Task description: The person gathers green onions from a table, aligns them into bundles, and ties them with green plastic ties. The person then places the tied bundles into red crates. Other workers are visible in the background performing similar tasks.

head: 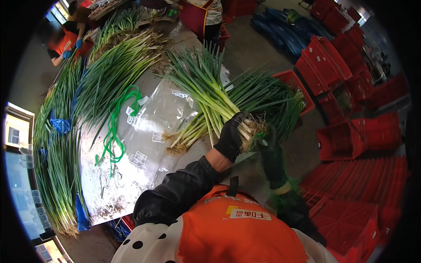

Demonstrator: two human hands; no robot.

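My left hand (229,134), in a black glove, is closed around the lower stems of a bunch of green onions (215,93). Its leaves fan away from me over the table, and the pale roots (251,130) point right. A short green string (259,136) shows at the roots. My right hand (270,143), in a dark knitted glove and blurred, holds the string beside the roots; its fingertips are partly hidden. More green onions (189,131) lie under the bunch, and another bunch (269,93) rests behind it at the table's right edge.
Clear plastic bags (171,110) bearing labels and loose green strings (116,123) lie on the metal table (95,184). Green onion heaps (108,75) cover its far and left sides. Red crates (355,138) stand at right. Two people (70,42) (204,16) are across the table.
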